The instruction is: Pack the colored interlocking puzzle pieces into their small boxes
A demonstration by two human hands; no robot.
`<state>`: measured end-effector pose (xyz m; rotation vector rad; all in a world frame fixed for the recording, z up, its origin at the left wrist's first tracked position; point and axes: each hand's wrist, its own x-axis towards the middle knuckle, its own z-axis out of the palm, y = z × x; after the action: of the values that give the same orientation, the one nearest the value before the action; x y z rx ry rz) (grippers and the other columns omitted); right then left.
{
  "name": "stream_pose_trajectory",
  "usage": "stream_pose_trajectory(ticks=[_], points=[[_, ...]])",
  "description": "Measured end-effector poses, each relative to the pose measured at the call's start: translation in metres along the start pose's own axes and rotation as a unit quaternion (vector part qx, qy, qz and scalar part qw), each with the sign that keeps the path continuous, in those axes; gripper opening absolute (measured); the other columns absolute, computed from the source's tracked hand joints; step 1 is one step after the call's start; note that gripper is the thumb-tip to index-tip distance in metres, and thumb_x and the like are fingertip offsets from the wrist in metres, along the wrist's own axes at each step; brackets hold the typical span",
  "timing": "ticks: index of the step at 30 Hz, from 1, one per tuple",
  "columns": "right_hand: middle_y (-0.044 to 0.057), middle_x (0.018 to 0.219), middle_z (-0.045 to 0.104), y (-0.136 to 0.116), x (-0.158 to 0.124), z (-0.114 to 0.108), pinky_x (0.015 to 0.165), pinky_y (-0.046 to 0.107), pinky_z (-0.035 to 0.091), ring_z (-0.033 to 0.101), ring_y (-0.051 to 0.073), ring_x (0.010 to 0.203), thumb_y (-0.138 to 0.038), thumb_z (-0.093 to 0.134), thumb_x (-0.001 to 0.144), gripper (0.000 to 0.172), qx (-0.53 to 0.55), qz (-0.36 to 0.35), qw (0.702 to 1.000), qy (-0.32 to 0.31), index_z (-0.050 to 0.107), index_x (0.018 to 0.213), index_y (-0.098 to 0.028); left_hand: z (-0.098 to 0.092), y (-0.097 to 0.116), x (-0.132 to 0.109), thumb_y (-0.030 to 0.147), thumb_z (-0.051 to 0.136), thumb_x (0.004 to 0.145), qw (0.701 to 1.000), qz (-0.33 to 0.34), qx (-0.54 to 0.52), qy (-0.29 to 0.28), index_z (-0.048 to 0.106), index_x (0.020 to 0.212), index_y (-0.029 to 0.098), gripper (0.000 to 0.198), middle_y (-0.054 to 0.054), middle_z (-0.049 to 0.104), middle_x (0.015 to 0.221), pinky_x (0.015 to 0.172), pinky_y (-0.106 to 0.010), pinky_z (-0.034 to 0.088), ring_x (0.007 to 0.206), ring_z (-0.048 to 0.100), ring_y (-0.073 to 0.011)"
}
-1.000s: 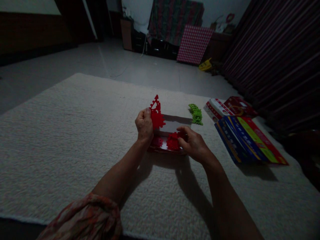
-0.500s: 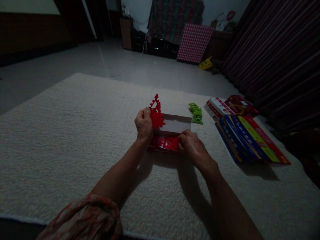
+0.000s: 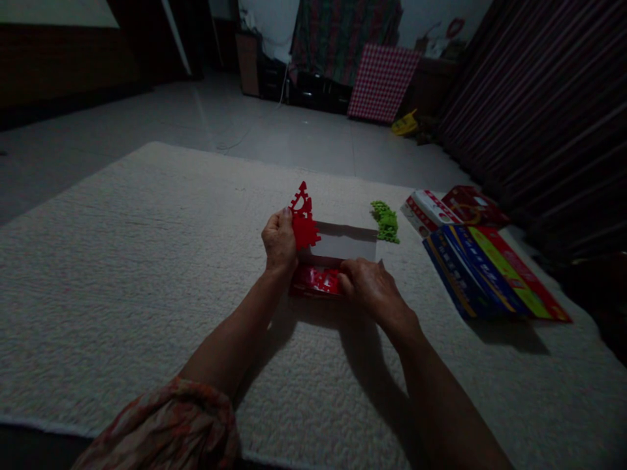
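Observation:
My left hand (image 3: 279,241) is closed around an upright assembly of red interlocking plastic pieces (image 3: 302,219) whose pointed top sticks up above my fingers. Just right of it lies an open shallow box (image 3: 343,243) with a pale inner wall, and loose red pieces (image 3: 316,281) lie in it. My right hand (image 3: 368,287) reaches palm down into that box among the red pieces. Its fingers are curled, and what they grip is hidden. Both hands hover over a cream textured rug (image 3: 147,261).
A small heap of green pieces (image 3: 385,222) lies behind the box. Flat colourful boxes (image 3: 490,267) and a red-and-white box (image 3: 428,207) sit at the right. Beyond the rug are a tiled floor, a checked board (image 3: 381,83) and dark furniture. A striped curtain (image 3: 548,104) hangs on the right.
My right hand has put a red piece down and moved lower and leftward into the box. My left hand has held the red assembly almost still.

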<state>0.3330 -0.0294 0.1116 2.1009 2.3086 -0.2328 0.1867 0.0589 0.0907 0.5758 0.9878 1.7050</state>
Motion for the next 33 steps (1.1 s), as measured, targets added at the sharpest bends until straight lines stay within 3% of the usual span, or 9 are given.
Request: stream_pose_trajectory(ticks=[3,14,22,33], points=[[0.012,0.097,0.072,-0.004,0.005,0.006,0.068,0.031,0.042,0.067,0.024,0.087,-0.035,0.051,0.093,0.025,0.004,0.031,0.999,0.01,0.068,0.099,-0.018,-0.001,-0.001,0.0,0.045,0.063,0.087,1.0,-0.001,-0.003,-0.008,0.057,0.08,0.019,0.028,-0.003,0.063,0.065,0.048,-0.028,0.051,0.05,0.058,-0.0128],[0.013,0.095,0.075,-0.005,0.014,0.012,0.07,0.032,0.046,0.069,0.024,0.085,-0.031,0.055,0.088,0.024,0.045,0.071,0.996,0.019,0.074,0.098,-0.021,-0.004,-0.004,0.004,0.045,0.064,0.085,1.0,0.004,-0.007,-0.019,0.059,0.08,0.019,0.028,-0.003,0.064,0.067,0.049,-0.027,0.051,0.054,0.06,-0.0134],[0.017,0.095,0.075,-0.01,0.017,0.011,0.073,0.035,0.048,0.071,0.028,0.09,-0.04,0.058,0.087,0.03,0.021,0.088,0.996,-0.022,0.076,0.098,-0.018,-0.001,-0.001,0.002,0.043,0.064,0.086,1.0,0.007,-0.007,-0.011,0.057,0.077,0.019,0.027,-0.002,0.063,0.065,0.048,-0.028,0.053,0.05,0.059,-0.0127],[0.016,0.096,0.073,-0.006,0.01,0.008,0.067,0.033,0.046,0.069,0.026,0.085,-0.033,0.053,0.091,0.025,0.017,0.079,0.996,0.027,0.073,0.094,-0.018,-0.003,-0.002,0.004,0.041,0.062,0.088,1.0,0.004,-0.006,-0.015,0.058,0.079,0.019,0.024,-0.003,0.063,0.068,0.051,-0.029,0.053,0.054,0.06,-0.0135]])
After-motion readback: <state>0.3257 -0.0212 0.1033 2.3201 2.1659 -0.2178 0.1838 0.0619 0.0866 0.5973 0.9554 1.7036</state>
